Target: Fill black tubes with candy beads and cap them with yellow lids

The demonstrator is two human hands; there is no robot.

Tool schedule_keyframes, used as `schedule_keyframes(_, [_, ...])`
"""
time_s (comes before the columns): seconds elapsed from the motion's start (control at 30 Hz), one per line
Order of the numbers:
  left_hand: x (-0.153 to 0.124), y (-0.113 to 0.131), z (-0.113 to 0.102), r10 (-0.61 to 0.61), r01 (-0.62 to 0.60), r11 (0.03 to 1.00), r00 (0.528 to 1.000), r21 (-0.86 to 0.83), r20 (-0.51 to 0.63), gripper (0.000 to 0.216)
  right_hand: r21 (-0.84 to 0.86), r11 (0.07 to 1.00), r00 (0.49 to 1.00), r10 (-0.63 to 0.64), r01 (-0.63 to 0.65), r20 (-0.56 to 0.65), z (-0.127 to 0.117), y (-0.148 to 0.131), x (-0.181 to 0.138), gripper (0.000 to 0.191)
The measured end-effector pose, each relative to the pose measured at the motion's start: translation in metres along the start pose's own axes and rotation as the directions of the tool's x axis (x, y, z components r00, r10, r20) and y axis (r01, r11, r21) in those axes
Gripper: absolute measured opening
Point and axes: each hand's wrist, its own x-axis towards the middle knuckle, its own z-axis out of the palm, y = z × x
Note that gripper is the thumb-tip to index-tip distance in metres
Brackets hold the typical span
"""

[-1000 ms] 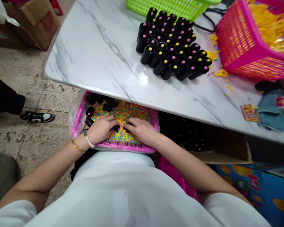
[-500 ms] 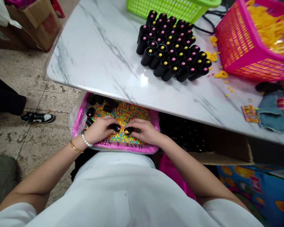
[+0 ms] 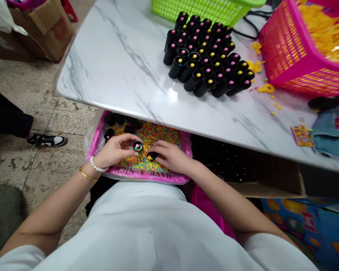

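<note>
Between the thumb and fingers of my left hand (image 3: pixel 117 149) is a black tube (image 3: pixel 137 146), its mouth turned up. Colourful beads and a pink peg show inside it. My right hand (image 3: pixel 169 155) is closed on another black tube (image 3: pixel 152 156), which lies low among the small round beads (image 3: pixel 161 131). A yellow tip shows at its end. Both hands are over a pink tray (image 3: pixel 95 145) lined with clear plastic and filled with these beads. More black tubes (image 3: pixel 109 119) lie in the tray's far left corner.
Many upright black tubes (image 3: pixel 203 56) stand on the marble-patterned table (image 3: pixel 115 75). Behind them is a green basket (image 3: pixel 203 11); a pink basket (image 3: pixel 288 60) of yellow plastic pieces stands right. A cardboard box (image 3: pixel 268 188) sits below the tabletop. A person's shoe (image 3: pixel 46 140) is at left.
My left hand has lifted its black tube out of the beads and tipped its mouth upward. My right hand stays low in the tray, its tube shifted slightly.
</note>
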Motion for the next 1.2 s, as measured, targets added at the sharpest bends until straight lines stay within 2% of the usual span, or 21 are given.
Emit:
schedule_keyframes(0.07, [-0.001, 0.000, -0.002, 0.002, -0.002, 1.000, 1.000, -0.007, -0.007, 0.037, 0.260, 0.965, 0.996, 0.046, -0.024, -0.081, -0.007, -0.002, -0.005, 0.030])
schedule_keyframes(0.17, [-0.001, -0.002, -0.004, -0.001, 0.001, 1.000, 1.000, -0.006, 0.006, 0.037, 0.571, 0.814, 0.980, 0.183, -0.106, -0.080, -0.009, -0.004, -0.012, 0.027])
schedule_keyframes(0.23, [-0.001, -0.004, -0.004, -0.002, 0.002, 1.000, 1.000, 0.005, 0.012, 0.038, 0.678, 0.718, 0.964, 0.262, -0.158, -0.052, -0.005, -0.006, -0.013, 0.030])
schedule_keyframes(0.27, [-0.001, -0.004, -0.003, -0.001, 0.001, 1.000, 1.000, 0.013, 0.016, 0.038, 0.685, 0.708, 0.960, 0.277, -0.172, -0.046, -0.005, -0.009, -0.013, 0.031])
schedule_keyframes(0.33, [-0.003, -0.001, 0.000, 0.020, -0.021, 0.998, 1.000, 0.054, 0.013, 0.036, 0.602, 0.783, 0.967, 0.245, -0.154, -0.072, -0.009, -0.019, -0.012, 0.028])
schedule_keyframes(0.43, [-0.011, 0.015, 0.008, 0.158, -0.146, 0.959, 0.987, 0.245, -0.029, 0.027, 0.367, 0.930, 0.978, 0.108, -0.035, -0.181, -0.033, -0.043, -0.015, 0.026])
schedule_keyframes(0.47, [-0.014, 0.022, 0.011, 0.232, -0.206, 0.921, 0.972, 0.330, -0.041, 0.023, 0.303, 0.953, 0.969, 0.085, -0.011, -0.232, -0.044, -0.050, -0.018, 0.028])
schedule_keyframes(0.53, [-0.018, 0.039, 0.014, 0.321, -0.263, 0.856, 0.945, 0.445, -0.060, 0.021, 0.224, 0.974, 0.925, 0.125, -0.045, -0.359, -0.067, -0.056, -0.026, 0.029])
schedule_keyframes(0.57, [-0.017, 0.047, 0.014, 0.366, -0.286, 0.833, 0.927, 0.473, -0.084, 0.023, 0.202, 0.975, 0.883, 0.177, -0.095, -0.435, -0.079, -0.054, -0.029, 0.028])
schedule_keyframes(0.63, [-0.007, 0.065, 0.007, 0.422, -0.304, 0.821, 0.893, 0.483, -0.156, 0.025, 0.188, 0.957, 0.759, 0.291, -0.222, -0.583, -0.104, -0.041, -0.036, 0.026])
schedule_keyframes(0.73, [0.024, 0.093, -0.009, 0.416, -0.263, 0.849, 0.867, 0.458, -0.274, 0.035, 0.197, 0.890, 0.571, 0.420, -0.411, -0.706, -0.142, -0.011, -0.047, 0.029])
schedule_keyframes(0.83, [0.064, 0.113, -0.027, 0.365, -0.175, 0.855, 0.873, 0.489, -0.325, 0.042, 0.182, 0.786, 0.467, 0.517, -0.591, -0.717, -0.169, 0.019, -0.058, 0.031])
schedule_keyframes(0.93, [0.103, 0.122, -0.038, 0.324, -0.116, 0.846, 0.887, 0.520, -0.328, 0.041, 0.157, 0.721, 0.398, 0.534, -0.675, -0.746, -0.183, 0.040, -0.063, 0.030])
schedule_keyframes(1.03, [0.136, 0.129, -0.033, 0.275, -0.091, 0.867, 0.907, 0.491, -0.317, 0.036, 0.164, 0.731, 0.371, 0.511, -0.663, -0.776, -0.190, 0.059, -0.057, 0.031])
schedule_keyframes(1.13, [0.159, 0.138, -0.016, 0.223, -0.095, 0.901, 0.939, 0.424, -0.263, 0.033, 0.167, 0.764, 0.418, 0.506, -0.624, -0.755, -0.193, 0.075, -0.046, 0.038])
schedule_keyframes(1.2, [0.164, 0.142, -0.006, 0.188, -0.090, 0.927, 0.951, 0.364, -0.244, 0.038, 0.204, 0.781, 0.441, 0.523, -0.590, -0.729, -0.192, 0.081, -0.043, 0.049])
